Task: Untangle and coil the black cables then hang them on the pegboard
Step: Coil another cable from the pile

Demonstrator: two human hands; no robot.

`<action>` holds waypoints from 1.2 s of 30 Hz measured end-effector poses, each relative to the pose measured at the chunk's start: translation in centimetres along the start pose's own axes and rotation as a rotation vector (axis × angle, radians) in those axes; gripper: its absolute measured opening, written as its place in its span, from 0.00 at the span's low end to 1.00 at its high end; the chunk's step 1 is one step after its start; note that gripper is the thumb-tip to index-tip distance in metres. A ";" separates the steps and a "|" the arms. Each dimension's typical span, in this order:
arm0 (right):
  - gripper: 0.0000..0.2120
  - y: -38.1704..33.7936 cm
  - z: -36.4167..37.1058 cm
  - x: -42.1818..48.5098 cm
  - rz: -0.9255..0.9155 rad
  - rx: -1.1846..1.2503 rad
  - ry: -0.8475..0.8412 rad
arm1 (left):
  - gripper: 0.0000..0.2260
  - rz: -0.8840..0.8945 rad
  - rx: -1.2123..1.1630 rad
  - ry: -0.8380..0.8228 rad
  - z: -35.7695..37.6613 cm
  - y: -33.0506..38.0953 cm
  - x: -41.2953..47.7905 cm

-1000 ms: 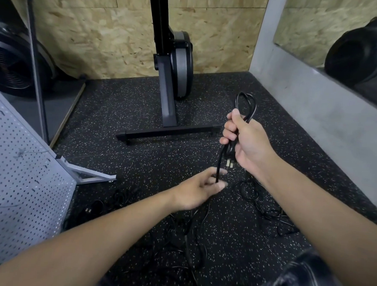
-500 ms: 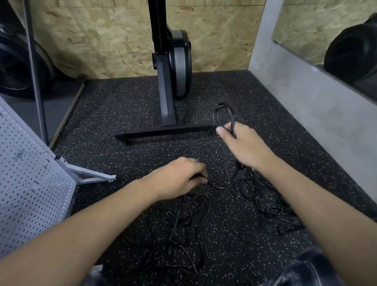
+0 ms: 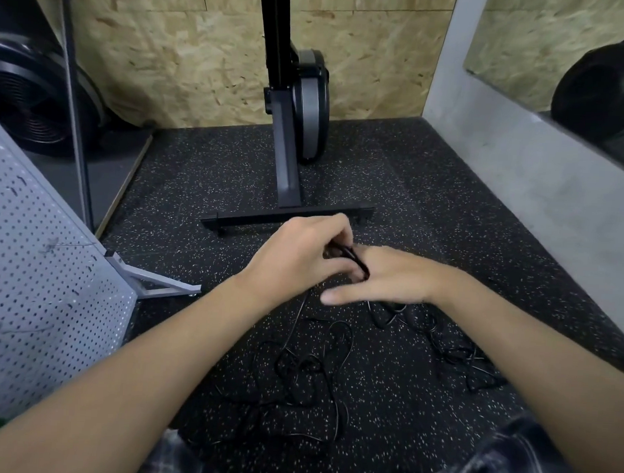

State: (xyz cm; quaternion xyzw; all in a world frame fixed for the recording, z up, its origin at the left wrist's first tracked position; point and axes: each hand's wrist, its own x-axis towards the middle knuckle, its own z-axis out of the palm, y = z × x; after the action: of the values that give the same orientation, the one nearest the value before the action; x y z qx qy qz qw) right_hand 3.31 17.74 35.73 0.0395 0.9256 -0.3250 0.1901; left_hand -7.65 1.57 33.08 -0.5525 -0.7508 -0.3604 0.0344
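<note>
A cable (image 3: 353, 257) is pinched by the left hand (image 3: 296, 259) against the right hand (image 3: 391, 282), whose grip cannot be told. The other cables (image 3: 310, 373) are seen tangled on the near floor (image 3: 414, 191). None is seen hung on the pegboard (image 3: 29, 294), left.

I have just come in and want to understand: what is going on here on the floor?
A person is working on a black cable above the speckled floor mat. The left hand pinches it, and it runs across the stretched fingers of the right hand. More cables lie in a tangle on the mat below the hands. The pegboard stands at the left; no cable hangs on the part in view.
</note>
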 end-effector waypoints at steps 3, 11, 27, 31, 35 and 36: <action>0.12 0.3 0.6 0.9 0.006 -0.121 0.053 | 0.12 -0.069 -0.043 0.009 -0.2 -0.6 0.0; 0.07 1.0 1.1 1.4 0.011 -0.112 0.095 | 0.10 -0.162 -0.068 0.027 -0.7 -2.3 -0.7; 0.14 2.9 -2.0 0.8 -0.188 0.654 0.298 | 0.27 -0.551 -0.384 -0.155 -0.4 -3.5 -1.7; 0.13 3.1 -1.5 1.2 -0.167 0.887 0.388 | 0.19 -0.636 -0.651 -0.086 0.5 -4.1 -2.0; 0.10 1.8 0.5 2.1 -0.097 0.645 0.462 | 0.18 -0.730 -0.690 -0.050 1.7 -2.6 -1.5; 0.09 1.4 0.9 2.4 -0.098 0.620 0.486 | 0.16 -0.743 -0.650 -0.074 2.0 -2.0 -1.2</action>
State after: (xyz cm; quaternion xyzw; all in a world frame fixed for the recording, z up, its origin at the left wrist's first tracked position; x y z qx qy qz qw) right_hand 1.65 18.16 33.29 0.1266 0.8024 -0.5789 -0.0710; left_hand -8.18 1.50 30.07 -0.2422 -0.7464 -0.5439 -0.2974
